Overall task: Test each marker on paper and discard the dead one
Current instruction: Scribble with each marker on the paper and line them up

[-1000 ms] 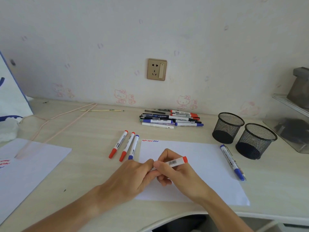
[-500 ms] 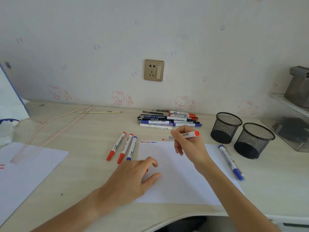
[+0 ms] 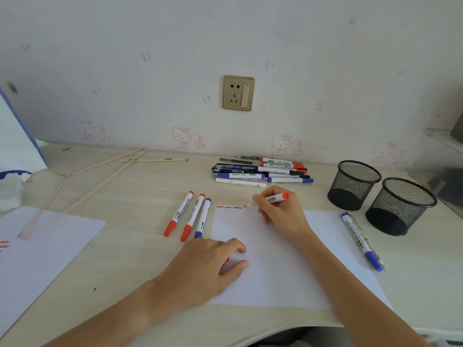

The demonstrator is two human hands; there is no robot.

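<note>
A white sheet of paper (image 3: 288, 261) lies on the desk in front of me, with short red and blue squiggles (image 3: 229, 207) at its top left edge. My right hand (image 3: 281, 214) grips an uncapped red marker (image 3: 275, 198), its tip touching the paper just right of the squiggles. My left hand (image 3: 208, 264) rests on the paper's left side, fingers curled, with a bit of the red cap (image 3: 227, 259) showing under it. Two red markers (image 3: 178, 213) and one blue marker (image 3: 202, 218) lie capped left of the sheet.
A pile of several markers and pens (image 3: 260, 171) sits near the wall. Another blue marker (image 3: 360, 240) lies at the sheet's right edge. Two black mesh cups (image 3: 353, 185) (image 3: 400, 206) stand at the right. At the left lie a second paper (image 3: 37, 246) and a pink hanger (image 3: 75, 186).
My hands pulled the cap off the red marker. My right hand then carried the marker up to the paper's top edge, while my left hand stayed low on the sheet with the cap.
</note>
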